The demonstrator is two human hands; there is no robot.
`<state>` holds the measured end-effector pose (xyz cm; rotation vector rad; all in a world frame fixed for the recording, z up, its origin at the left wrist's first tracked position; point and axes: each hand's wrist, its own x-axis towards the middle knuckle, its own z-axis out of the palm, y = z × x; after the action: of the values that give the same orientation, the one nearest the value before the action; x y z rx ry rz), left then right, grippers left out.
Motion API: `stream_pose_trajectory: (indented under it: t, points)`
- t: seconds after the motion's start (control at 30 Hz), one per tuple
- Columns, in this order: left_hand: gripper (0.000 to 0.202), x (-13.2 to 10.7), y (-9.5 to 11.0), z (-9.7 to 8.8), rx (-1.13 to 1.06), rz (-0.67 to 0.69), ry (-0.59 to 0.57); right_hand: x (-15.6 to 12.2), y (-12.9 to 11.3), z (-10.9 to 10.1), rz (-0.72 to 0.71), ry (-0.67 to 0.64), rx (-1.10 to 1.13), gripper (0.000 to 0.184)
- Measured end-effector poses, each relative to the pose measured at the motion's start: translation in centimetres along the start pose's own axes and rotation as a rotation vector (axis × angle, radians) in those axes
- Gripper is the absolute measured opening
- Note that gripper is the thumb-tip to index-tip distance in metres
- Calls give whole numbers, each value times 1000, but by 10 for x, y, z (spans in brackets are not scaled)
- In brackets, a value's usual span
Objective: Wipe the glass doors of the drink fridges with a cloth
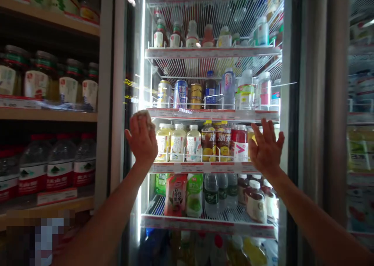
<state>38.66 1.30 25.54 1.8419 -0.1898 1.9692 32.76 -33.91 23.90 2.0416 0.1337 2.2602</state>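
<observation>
In the head view, the left hand [142, 141] is holding a pale cloth [146, 116], its fingers closing over it, at the left side of a glass fridge door [293, 102]. The right hand [265, 149] is reaching toward the other side, fingers spreading apart; bottles [193, 143] are standing behind the glass.

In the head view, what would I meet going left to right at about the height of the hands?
Red-capped bottles → left hand, a pale cloth at its fingers → white-capped tea bottles → yellow-capped dark bottles → red bottle → right hand.
</observation>
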Motion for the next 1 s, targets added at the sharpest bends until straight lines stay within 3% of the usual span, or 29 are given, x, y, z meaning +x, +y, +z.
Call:
stream_pose_trajectory:
  t: [0.07,0.1,0.23,0.3,0.37,0.47,0.53,0.6,0.7,0.77,0.8,0.93,1.0]
  points:
    - [53,13,-1,2,5,-100,58,0,0,1,-11,15,1,50]
    - [52,14,4,4,-1,-78,67,0,0,1,-14,20,0,50]
    - [47,-3,40,10,-35,323,-44,1,-1,1,-24,39,5,50]
    - [46,-6,44,8,-52,457,-133,0,-1,0,-25,47,9,50]
    - [47,6,31,4,-52,390,-156,0,0,0,-30,39,13,51]
    - [52,33,7,2,-31,55,-26,-1,0,0,-24,16,15,52]
    - [54,40,8,4,-29,-55,21,-2,0,1,-19,13,16,53]
    - [51,34,26,8,-42,9,-30,-2,0,1,-16,18,19,53]
    - [46,16,59,12,-86,320,-183,-2,0,2,-15,16,26,53]
    - [45,15,68,10,-101,399,-217,-2,1,1,-20,15,24,53]
    - [46,19,67,9,-99,364,-204,-2,1,1,-25,14,22,53]
    - [52,42,63,10,-71,17,-87,-2,0,0,-15,14,24,52]
    - [52,38,75,15,-84,35,-113,-1,-2,0,-4,11,36,51]
